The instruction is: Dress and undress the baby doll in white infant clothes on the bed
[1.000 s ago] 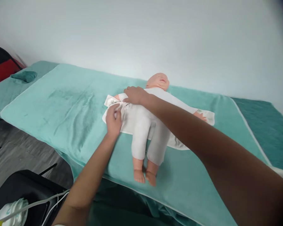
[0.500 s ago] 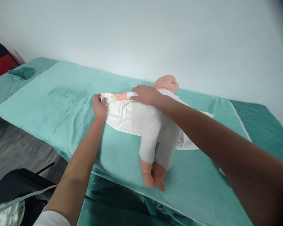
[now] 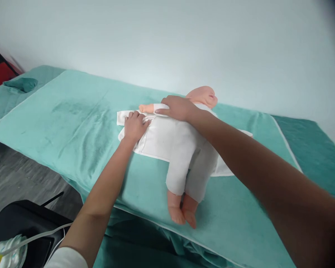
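baby doll (image 3: pixel 181 143) is lying at frame centre | right hand (image 3: pixel 180 107) is clasping its sleeved arm (image 3: pixel 158 107) | left hand (image 3: pixel 134 127) is touching white baby shirt (image 3: pixel 153 145), grip unclear

1. Doll (image 3: pixel 181 149): white torso and legs; peach-pink head, hand and feet.
2. Garment (image 3: pixel 156 143): white.
3. Sheet (image 3: pixel 80 111): pale teal, mottled with darker patches, edged in white.
4. Bed cover (image 3: pixel 304 137): deeper teal.
5. Wall (image 3: pixel 156 37): pale grey-white.
6. Floor (image 3: pixel 11 175): dark grey, streaked.
7. Chair (image 3: pixel 25 216): black.
8. Bundle (image 3: pixel 15 249): white, green-marked.
9. Cable (image 3: pixel 50 231): off-white.
10. Sleeve (image 3: pixel 68 257): white.
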{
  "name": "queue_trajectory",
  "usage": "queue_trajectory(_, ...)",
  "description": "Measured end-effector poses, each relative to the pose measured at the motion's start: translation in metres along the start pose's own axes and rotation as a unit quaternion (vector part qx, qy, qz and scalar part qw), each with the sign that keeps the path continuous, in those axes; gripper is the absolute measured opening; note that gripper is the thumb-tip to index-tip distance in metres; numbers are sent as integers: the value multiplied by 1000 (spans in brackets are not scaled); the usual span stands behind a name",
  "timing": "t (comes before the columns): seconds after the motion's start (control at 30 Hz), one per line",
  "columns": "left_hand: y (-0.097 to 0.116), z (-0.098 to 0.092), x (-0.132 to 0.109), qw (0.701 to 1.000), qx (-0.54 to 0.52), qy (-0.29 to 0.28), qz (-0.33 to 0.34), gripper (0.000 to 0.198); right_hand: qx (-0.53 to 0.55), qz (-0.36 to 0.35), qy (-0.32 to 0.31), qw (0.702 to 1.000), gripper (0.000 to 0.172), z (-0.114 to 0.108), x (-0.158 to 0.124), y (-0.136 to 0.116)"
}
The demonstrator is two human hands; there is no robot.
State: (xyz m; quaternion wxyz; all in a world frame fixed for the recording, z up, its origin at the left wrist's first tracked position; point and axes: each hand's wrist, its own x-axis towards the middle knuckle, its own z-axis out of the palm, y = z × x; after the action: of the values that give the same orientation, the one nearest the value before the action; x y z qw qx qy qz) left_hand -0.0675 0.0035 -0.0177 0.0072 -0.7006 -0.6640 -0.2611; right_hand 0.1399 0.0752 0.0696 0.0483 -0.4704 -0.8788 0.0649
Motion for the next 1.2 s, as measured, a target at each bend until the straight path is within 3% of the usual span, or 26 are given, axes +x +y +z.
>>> queue_trajectory(0.13, -5, 6, 6, 991, -114, 35, -67, 18, -4, -12, -11, 1000, 59, 1, -4, -4)
queue_trajectory(0.23, -12, 9, 7, 959, -248, 78, -111, 15, -14, -12, -24, 1000, 58, 1, -5, -7)
queue_trajectory(0.37, -16, 6, 6, 925, -340, 78, -154, 13, -17, -17, -31, 999, 56, 0, -7, -8)
queue_trajectory(0.5, -18, 3, 6, 910, -354, 118, -182, 24, -11, -5, -40, 999, 53, 1, -7, -10)
queue_trajectory(0.63, -19, 7, 7, 938, -279, 142, -152, 20, -34, 1, -48, 998, 49, 3, -7, -16)
queue_trajectory(0.7, -18, 9, 8, 957, -226, 124, -132, 20, -40, -1, -44, 998, 50, 4, -7, -19)
queue_trajectory(0.83, -14, 5, 7, 977, -174, 35, -119, 40, -48, -2, -31, 998, 53, 4, -10, -20)
queue_trajectory(0.97, -18, -1, 4, 970, -208, 19, -127, 36, -57, -8, -29, 998, 51, 4, -12, -18)
queue_trajectory(1.1, -20, -4, 1, 939, -302, 82, -144, 27, -66, -9, -36, 997, 48, 5, -11, -18)
queue_trajectory(1.2, -13, -5, -1, 939, -312, 99, -107, 26, -87, -2, -33, 996, 51, 9, -5, -21)
